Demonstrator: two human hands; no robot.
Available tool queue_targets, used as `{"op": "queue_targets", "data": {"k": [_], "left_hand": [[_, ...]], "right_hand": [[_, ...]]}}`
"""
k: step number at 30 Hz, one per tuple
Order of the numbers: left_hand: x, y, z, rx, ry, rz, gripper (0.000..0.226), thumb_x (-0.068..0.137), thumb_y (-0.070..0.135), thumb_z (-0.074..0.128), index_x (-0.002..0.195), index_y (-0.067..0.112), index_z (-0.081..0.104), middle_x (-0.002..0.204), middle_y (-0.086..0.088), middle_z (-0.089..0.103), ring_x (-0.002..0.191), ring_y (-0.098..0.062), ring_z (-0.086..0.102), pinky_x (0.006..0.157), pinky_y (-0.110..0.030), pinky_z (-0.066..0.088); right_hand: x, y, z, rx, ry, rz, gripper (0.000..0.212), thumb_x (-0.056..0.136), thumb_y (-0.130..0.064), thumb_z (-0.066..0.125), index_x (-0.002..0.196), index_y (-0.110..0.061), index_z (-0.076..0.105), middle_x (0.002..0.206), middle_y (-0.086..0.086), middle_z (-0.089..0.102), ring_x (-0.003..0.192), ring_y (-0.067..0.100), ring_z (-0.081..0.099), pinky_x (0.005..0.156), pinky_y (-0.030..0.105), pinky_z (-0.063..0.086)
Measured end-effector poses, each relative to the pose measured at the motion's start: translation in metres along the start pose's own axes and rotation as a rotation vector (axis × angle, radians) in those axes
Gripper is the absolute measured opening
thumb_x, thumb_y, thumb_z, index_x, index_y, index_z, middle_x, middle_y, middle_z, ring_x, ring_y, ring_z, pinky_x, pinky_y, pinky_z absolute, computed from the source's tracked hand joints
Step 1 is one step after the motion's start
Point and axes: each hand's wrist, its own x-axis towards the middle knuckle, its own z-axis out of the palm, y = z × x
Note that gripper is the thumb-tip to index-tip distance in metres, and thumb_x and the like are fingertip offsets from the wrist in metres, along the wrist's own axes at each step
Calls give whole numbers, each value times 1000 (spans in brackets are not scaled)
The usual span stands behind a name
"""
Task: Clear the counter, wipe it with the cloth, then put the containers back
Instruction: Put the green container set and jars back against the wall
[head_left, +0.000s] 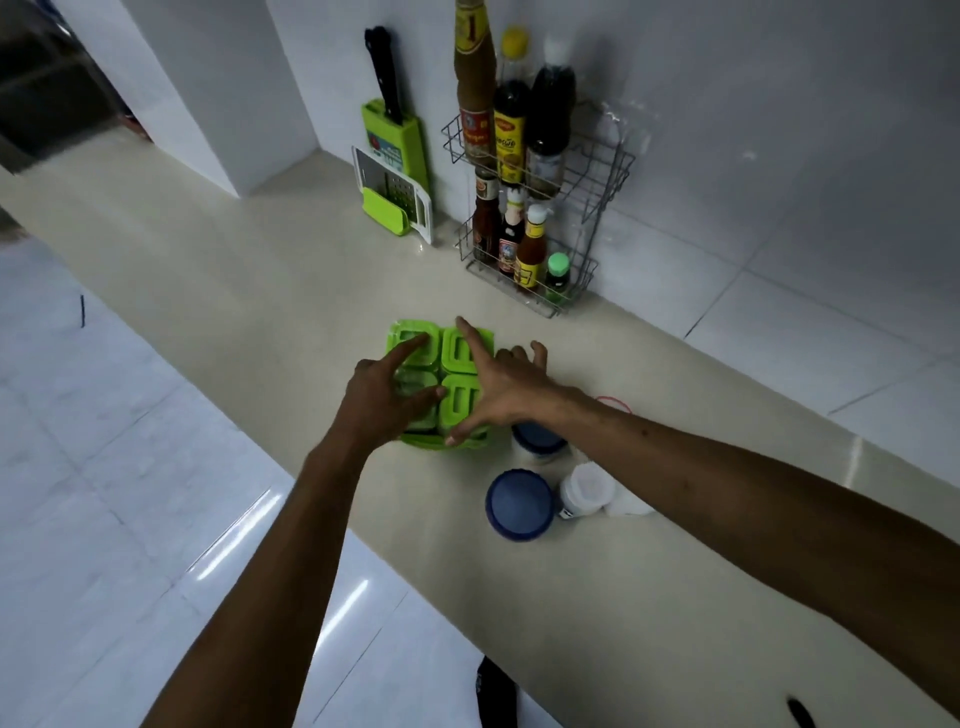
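green container set: 4 small green-lidded tubs in 1 green tray, standing on the counter towards its front edge, in front of the wire rack.
left hand: lies over the set's left half, forefinger stretched onto the far-left lid and thumb pointing in across the near-left tub; the fingers that show are apart and straight, none seen hooked round the tray.
right hand: spread flat over the right half, forefinger reaching to the far edge and thumb down at the near edge; fingers apart, touching the lids, not clamped.
other containers: 2 blue-lidded jars, 1 nearer the front edge and 1 partly under the right forearm, with a white bottle just beside them.
small item: a red band lies on the counter behind the right forearm.
back wall: wire rack full of sauce bottles; to its left a green knife holder and a grater.
cloth: none in view.
done so far: cannot tell for sure; the long stretch of counter to the left carries nothing but the wall items.
left to do: judged by the 4 containers standing together here and no cloth in sight, either clearing is only under way or this is the putting back; the picture alone does not settle which.
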Motion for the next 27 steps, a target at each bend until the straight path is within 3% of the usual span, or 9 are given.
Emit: {"op": "queue_targets", "data": {"k": [6,9,13,15,18,20,22,25,27], "left_hand": [[25,99,-39,60,-28,128,93,67,82,70,153,63,44,126,-20,69,119,-40,67,105,-45,57],[22,163,-14,40,-108,228,98,59,90,65,152,63,46,128,-17,71,122,-36,68,105,-45,56],[-12,247,72,4,-256,408,100,59,92,64,151,53,54,142,-1,72,133,-27,67,114,-46,53],[-39,285,122,15,-352,446,100,59,94,62,151,57,50,142,-7,71,135,-32,63,117,-46,50],[-82,336,202,72,-520,398,96,64,84,64,154,57,46,147,-15,64,141,-37,53,122,-44,42],[-100,357,251,43,-569,388,102,56,90,63,152,60,46,148,-12,66,142,-36,55,122,-48,43],[-109,370,295,41,-622,391,107,51,91,60,152,59,46,151,-7,65,143,-36,55,123,-50,43],[-121,386,350,49,-714,380,112,52,91,61,157,55,44,156,-2,63,145,-35,56,124,-50,42],[-124,390,383,27,-766,374,115,51,88,70,158,55,43,155,-4,63,143,-31,59,124,-46,45]], "right_hand": [[-48,23,-68,203,210,-11,164,47,-75,92,156,-50,-28,164,27,33,152,49,27,117,71,18],[-103,66,-89,230,282,73,163,48,-72,94,158,-50,-24,149,25,47,138,45,45,107,58,33],[-203,155,-80,355,299,231,160,53,-53,100,155,-58,-23,132,24,49,124,44,56,101,46,46],[-254,201,-62,459,295,298,160,54,-42,102,153,-63,-22,135,27,43,123,42,55,96,38,51],[-324,264,-31,514,271,436,157,58,-36,100,149,-68,-24,142,26,38,108,35,61,73,30,55],[-355,300,-11,557,262,523,154,62,-30,98,148,-70,-23,140,22,36,95,33,65,57,31,58],[-379,333,6,567,280,587,153,63,-28,97,149,-70,-22,141,24,34,98,38,65,63,36,63],[-404,372,31,584,298,632,153,65,-27,96,154,-62,-23,153,37,25,130,47,50,85,35,57],[-418,394,47,602,292,679,153,63,-29,96,155,-60,-23,156,40,20,139,50,44,96,37,54]]}}
